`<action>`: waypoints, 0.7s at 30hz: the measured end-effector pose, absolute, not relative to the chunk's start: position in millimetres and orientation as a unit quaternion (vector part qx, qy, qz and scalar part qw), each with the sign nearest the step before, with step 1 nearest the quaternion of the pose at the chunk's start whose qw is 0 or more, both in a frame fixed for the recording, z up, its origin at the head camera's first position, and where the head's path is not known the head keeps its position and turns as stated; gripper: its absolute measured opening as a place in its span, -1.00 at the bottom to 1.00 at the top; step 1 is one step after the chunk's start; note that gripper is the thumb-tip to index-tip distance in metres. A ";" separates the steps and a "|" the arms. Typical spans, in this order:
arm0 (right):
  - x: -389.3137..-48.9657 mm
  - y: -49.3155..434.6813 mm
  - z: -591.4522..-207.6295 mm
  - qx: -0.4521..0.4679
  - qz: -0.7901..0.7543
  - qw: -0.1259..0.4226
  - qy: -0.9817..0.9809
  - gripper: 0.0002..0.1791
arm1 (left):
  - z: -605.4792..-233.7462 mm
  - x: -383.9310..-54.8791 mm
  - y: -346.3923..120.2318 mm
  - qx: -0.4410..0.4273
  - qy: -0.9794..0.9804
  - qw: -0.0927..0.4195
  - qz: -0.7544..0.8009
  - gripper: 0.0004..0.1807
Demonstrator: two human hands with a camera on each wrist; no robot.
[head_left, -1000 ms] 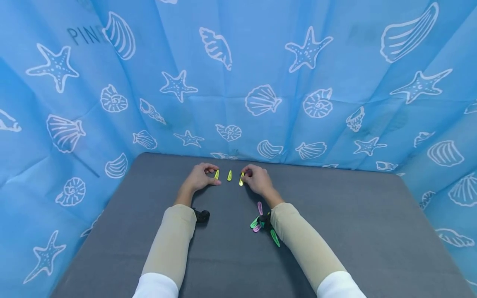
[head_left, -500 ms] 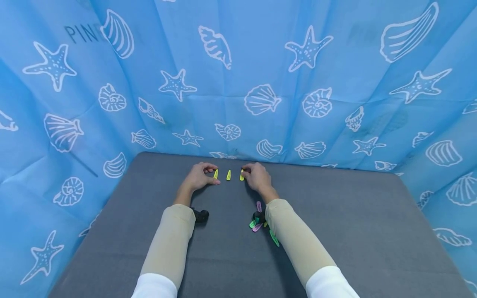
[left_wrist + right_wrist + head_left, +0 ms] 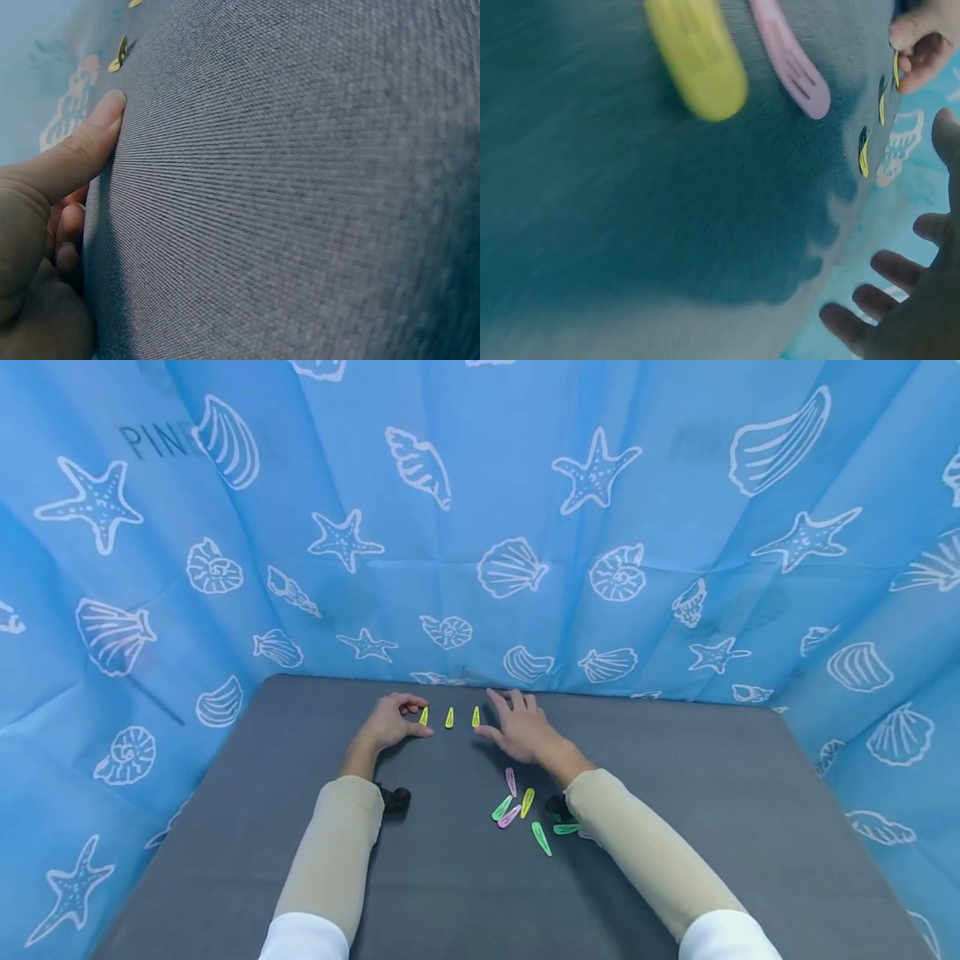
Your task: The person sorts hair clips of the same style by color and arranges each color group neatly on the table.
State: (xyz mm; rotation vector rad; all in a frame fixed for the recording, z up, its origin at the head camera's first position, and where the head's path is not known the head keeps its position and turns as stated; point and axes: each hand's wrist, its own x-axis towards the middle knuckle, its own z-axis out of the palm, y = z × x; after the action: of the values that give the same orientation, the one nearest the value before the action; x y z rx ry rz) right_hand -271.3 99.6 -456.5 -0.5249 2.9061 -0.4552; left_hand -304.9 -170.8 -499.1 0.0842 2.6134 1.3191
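Three yellow snap hair clips stand in a row near the table's far edge. At the left end, my left hand [image 3: 386,722] holds the left yellow clip [image 3: 424,717] between thumb and fingertips; in the left wrist view the thumb [image 3: 105,112] hides it. The middle yellow clip [image 3: 449,718] lies untouched between the hands. My right hand [image 3: 521,727] is beside the right yellow clip [image 3: 476,717], fingers spread and holding nothing. The right wrist view shows those loose fingers [image 3: 896,270] apart from the clip.
Nearer me lies a loose group of clips: a yellow one [image 3: 527,802], pink ones [image 3: 511,781] and green ones [image 3: 541,839]. Some lie partly under the right wrist and its black camera [image 3: 558,808]. A blue shell-print curtain [image 3: 510,635] rises behind the grey table [image 3: 675,793].
My right hand has let go of the right yellow clip, spread its fingers and drawn back to the right, uncovering more of the loose clips. The left hand stays at its clip.
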 end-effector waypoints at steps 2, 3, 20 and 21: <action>-264.7 105.2 -455.4 -0.190 -0.132 0.071 0.970 -0.09 | -499.0 -304.5 -171.0 0.029 0.888 0.107 0.446 -0.40; -261.5 108.0 -454.9 -0.196 -0.122 0.068 0.971 -0.08 | -499.1 -304.3 -170.9 0.029 0.888 0.108 0.446 -0.39; -210.1 153.9 -462.0 -0.291 -0.076 0.007 0.954 -0.03 | -496.2 -303.0 -171.7 0.031 0.892 0.108 0.439 -0.39; -207.1 156.9 -462.6 -0.291 -0.078 0.010 0.954 -0.04 | -496.5 -303.2 -171.1 0.032 0.892 0.108 0.438 -0.39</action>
State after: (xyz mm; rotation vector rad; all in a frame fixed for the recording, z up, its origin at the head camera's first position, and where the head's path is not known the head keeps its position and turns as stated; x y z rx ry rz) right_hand -207.1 156.9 -462.6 -0.9073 2.9777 -0.2444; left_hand -303.2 -171.1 -496.5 0.0935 2.6237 1.2886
